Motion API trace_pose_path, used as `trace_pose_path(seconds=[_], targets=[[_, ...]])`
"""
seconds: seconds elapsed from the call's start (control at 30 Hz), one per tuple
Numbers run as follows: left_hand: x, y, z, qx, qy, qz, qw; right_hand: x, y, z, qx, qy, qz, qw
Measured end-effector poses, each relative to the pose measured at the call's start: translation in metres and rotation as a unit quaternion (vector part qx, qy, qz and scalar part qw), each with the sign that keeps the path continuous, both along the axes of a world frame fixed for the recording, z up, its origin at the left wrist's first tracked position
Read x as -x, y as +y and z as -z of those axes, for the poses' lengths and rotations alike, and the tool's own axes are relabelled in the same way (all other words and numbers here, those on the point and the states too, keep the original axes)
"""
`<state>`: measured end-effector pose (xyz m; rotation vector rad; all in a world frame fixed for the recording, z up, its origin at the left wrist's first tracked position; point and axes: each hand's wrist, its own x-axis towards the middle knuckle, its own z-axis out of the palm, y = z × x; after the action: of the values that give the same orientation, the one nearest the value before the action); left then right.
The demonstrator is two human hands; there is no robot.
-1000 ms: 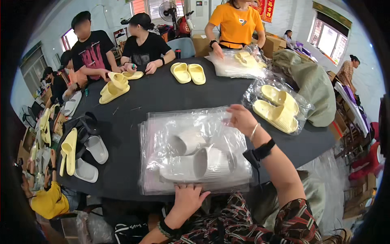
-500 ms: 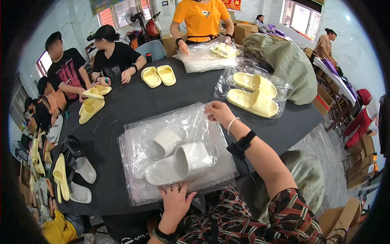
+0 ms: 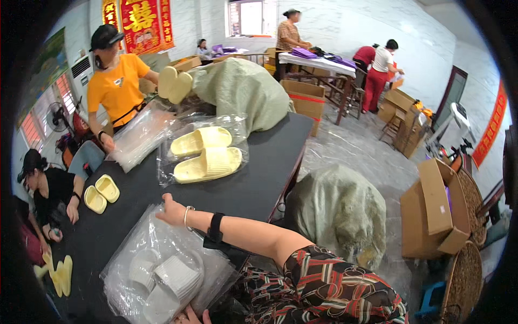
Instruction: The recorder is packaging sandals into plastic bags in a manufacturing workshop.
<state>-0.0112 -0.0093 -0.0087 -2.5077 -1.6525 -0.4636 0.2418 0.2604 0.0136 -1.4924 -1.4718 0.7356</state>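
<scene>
Head camera feed from my end, biggest stuff first: the black bench [image 3: 264, 162] takes up much of the left half, with a co-worker in an orange top [image 3: 116, 81] standing at its far side. Next down is a lumpy grey-green sack [image 3: 245, 92] sitting on the bench's far end. Then the clear bag [image 3: 167, 232] I'm working on, lying on the near part of the bench toward the bottom left, looks like more plastic layered under its right side. Just beyond it there's another plastic bag [image 3: 166, 167] with yellow slippers [image 3: 222, 162] in it, side by side. Under the clear plastic in front of me are the white slippers [image 3: 175, 276], ribbed straps showing through fine. Now the hands: my right hand [image 3: 174, 210] is pinching the upper edge of that bag, arm stretched across. My left hand [image 3: 193, 316] is mostly cut off by the lower rim, fingers at the bag's near edge, so can't tell if it's gripping. Smallest thing: a thin pale bracelet [image 3: 186, 216] on the right wrist.
</scene>
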Motion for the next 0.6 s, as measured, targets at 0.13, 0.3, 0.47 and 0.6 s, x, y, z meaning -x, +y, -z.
trace_pose_path(seconds=[0.13, 0.3, 0.47, 0.6], targets=[[-0.008, 0.005, 0.005, 0.018, 0.022, 0.023, 0.999, -0.025, -0.052, -0.001, 0.011, -0.040, -0.025, 0.999], [-0.001, -0.002, -0.015, -0.002, 0.041, 0.007, 0.999, -0.026, -0.100, -0.023, 0.231, 0.034, -0.114, 0.966], [0.011, -0.004, -0.050, 0.092, -0.071, 0.040, 0.992, -0.022, -0.103, 0.008, 0.167, 0.009, -0.141, 0.976], [0.054, -0.007, -0.074, 0.101, -0.018, -0.115, 0.988, -0.019, -0.086, 0.053, 0.047, -0.037, -0.105, 0.993]])
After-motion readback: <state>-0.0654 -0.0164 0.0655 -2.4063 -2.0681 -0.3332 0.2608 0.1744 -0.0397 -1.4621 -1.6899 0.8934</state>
